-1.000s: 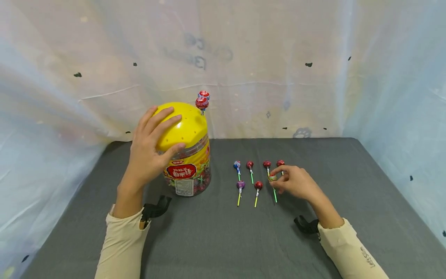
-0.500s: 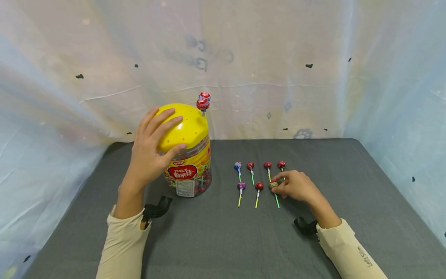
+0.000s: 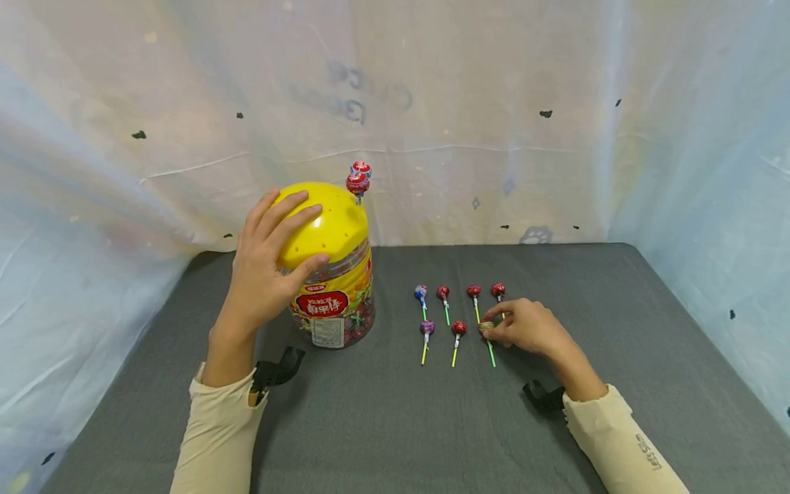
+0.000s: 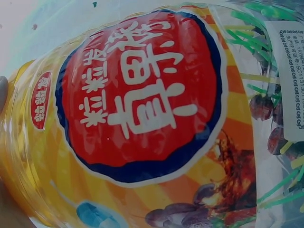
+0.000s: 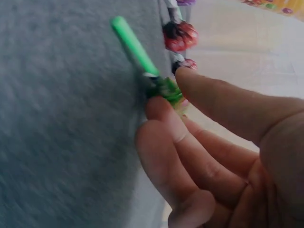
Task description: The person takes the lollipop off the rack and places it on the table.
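Observation:
In the head view my left hand (image 3: 262,267) rests on the yellow domed lid (image 3: 336,226) of a clear candy jar (image 3: 322,305), its fingers spread over the lid and the thumb along the front. Two red-headed lollipops (image 3: 358,182) stick up at the lid's right side. My right hand (image 3: 524,328) pinches the head of a yellow-green lollipop (image 3: 490,353), whose green stick points toward me. In the right wrist view this lollipop's green stick (image 5: 135,45) shows past the fingertips; part of its head is hidden. The left wrist view shows the jar's red label (image 4: 142,95).
Other lollipops lie in two rows on the grey cloth (image 3: 395,418): a blue one (image 3: 420,292), a purple one (image 3: 428,328), and several red ones (image 3: 459,328). A pale curtain (image 3: 432,123) hangs behind the table.
My right hand and the yellow-green lollipop have shifted slightly down and right toward the front row, then stayed nearly still. The left hand and the jar look unmoved.

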Motion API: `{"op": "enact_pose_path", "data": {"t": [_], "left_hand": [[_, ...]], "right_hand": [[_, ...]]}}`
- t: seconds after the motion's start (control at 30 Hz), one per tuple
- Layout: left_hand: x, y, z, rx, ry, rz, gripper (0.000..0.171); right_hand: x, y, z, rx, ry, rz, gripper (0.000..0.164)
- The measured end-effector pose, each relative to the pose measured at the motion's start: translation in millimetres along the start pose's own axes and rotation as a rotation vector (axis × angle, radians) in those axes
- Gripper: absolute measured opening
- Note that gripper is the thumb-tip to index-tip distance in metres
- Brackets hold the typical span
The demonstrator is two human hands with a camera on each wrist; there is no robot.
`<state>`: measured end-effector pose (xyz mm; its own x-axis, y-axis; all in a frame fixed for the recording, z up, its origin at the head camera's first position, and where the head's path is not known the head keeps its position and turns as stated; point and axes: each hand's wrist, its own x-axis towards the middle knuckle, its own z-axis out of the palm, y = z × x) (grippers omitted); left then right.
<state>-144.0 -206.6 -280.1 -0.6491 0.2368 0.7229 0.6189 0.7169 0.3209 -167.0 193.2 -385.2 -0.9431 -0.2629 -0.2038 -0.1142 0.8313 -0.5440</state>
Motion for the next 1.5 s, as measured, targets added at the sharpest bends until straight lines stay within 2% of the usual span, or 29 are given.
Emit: {"op": "enact_pose_path", "data": {"t": [0.17, 0.43, 0.6, 0.8, 0.97, 1.13, 1.23, 1.37, 1.5], "left_hand": [[-2.3, 0.2, 4.4, 0.002, 0.000, 0.006, 0.072], [-1.3, 1.0, 3.1, 0.002, 0.015, 0.014, 0.068], [-0.9, 1.0, 2.2, 0.003, 0.022, 0.016, 0.071], [-0.4, 0.3, 5.2, -0.011, 0.016, 0.006, 0.068], [-0.5, 0.2, 8.3, -0.013, 0.008, -0.003, 0.066], [0.6, 0.1, 10.3, -0.013, 0.004, 0.002, 0.058], [1.0, -0.2, 10.7, -0.015, 0.014, 0.002, 0.057], [1.0, -0.7, 10.1, -0.015, 0.023, 0.011, 0.060], [0.7, -1.0, 9.7, -0.011, 0.042, 0.028, 0.067]], "right_hand": [[-9.2, -2.8, -11.0, -0.026, 0.026, 0.007, 0.045], [-14.1, -26.1, -32.9, -0.019, 0.115, -0.075, 0.041], [-15.3, -68.5, -53.1, -0.036, 0.202, -0.203, 0.035], [-17.8, -128.9, -76.6, 0.053, 0.311, -0.385, 0.032], [-15.5, -162.0, -78.9, 0.082, 0.439, -0.559, 0.036], [-5.9, -180.8, -76.4, 0.096, 0.549, -0.704, 0.037], [2.4, -189.8, -74.6, 0.076, 0.560, -0.728, 0.041], [13.2, -198.0, -70.9, 0.069, 0.530, -0.724, 0.046], [22.6, -205.0, -68.0, 0.083, 0.489, -0.757, 0.049]]}}
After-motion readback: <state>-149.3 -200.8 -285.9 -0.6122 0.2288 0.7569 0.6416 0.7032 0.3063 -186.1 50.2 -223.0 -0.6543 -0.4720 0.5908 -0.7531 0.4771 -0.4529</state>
